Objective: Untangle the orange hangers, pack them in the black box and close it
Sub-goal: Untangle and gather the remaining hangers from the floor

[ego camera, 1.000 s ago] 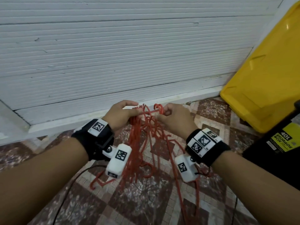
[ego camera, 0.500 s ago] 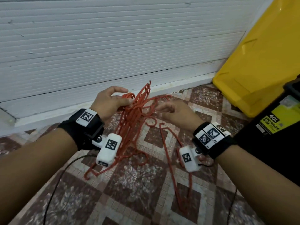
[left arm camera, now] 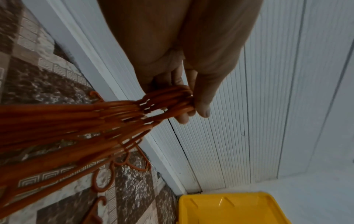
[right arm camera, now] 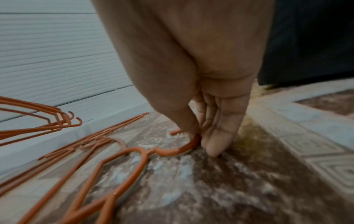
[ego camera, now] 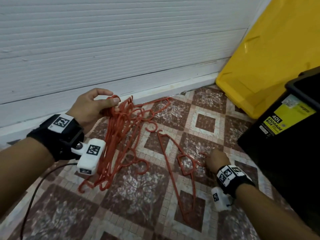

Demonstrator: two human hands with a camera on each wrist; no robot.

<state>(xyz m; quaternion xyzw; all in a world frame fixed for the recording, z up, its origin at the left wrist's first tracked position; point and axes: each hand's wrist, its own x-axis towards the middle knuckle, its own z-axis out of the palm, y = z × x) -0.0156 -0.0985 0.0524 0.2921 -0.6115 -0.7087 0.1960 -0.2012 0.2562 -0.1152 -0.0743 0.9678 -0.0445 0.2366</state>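
My left hand point(ego camera: 97, 105) grips the hooks of a tangled bunch of orange hangers point(ego camera: 115, 137), lifted above the floor; in the left wrist view the fingers point(left arm camera: 203, 104) curl round the bunched hooks point(left arm camera: 168, 100). One separate orange hanger point(ego camera: 181, 163) lies flat on the tiled floor. My right hand point(ego camera: 216, 160) is down at the floor and pinches this hanger's hook point(right arm camera: 184, 149) between thumb and fingers point(right arm camera: 216, 144). The black storage box point(ego camera: 285, 141) stands at the right, close beside my right wrist, and its top is open.
A yellow lid point(ego camera: 270, 58) leans against the white slatted wall point(ego camera: 121, 40) behind the black box. A black cable point(ego camera: 34, 193) trails from my left wrist across the patterned floor tiles point(ego camera: 138, 196).
My right hand has left the bunch and dropped to the floor at the right, taking one hanger free. The left hand stayed up holding the rest.
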